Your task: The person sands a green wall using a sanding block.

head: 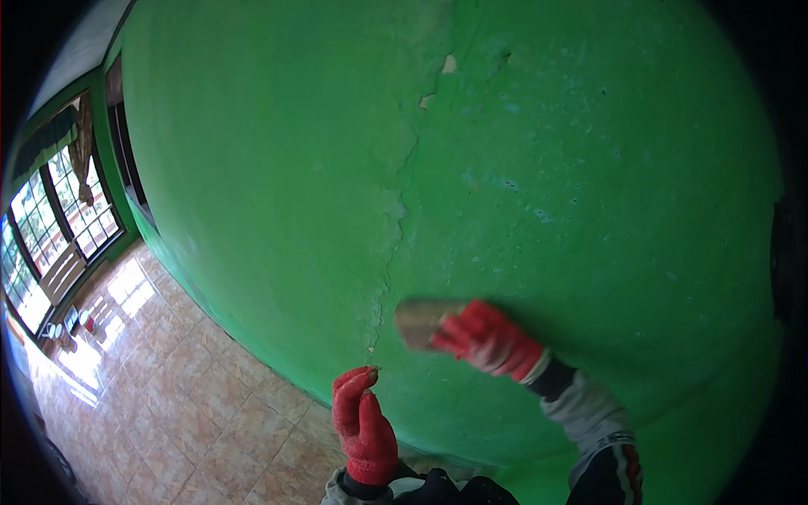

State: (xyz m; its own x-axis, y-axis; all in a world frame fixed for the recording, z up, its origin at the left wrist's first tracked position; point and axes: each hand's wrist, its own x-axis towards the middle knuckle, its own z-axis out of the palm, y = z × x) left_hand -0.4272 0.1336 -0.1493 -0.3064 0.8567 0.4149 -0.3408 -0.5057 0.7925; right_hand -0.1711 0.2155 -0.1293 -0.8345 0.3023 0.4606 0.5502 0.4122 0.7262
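Note:
A green painted wall [284,189] fills most of the head view, with a long crack running down it and small chips of bare plaster. My right hand [489,341], in a red work glove, grips a brownish block [420,323], somewhat blurred, against or close to the wall, just right of the crack's lower part. Lower left of it, my left hand [364,420], also in a red glove, is raised near the crack's bottom end with its fingers bent. Whether its fingertips touch the wall or pinch something small cannot be told.
Below the wall's left side lies a glossy tiled floor [221,410]. Barred windows [57,202] with a curtain [82,151] stand at the far left, with several containers [85,320] on the floor nearby. A dark object [784,259] shows at the right edge.

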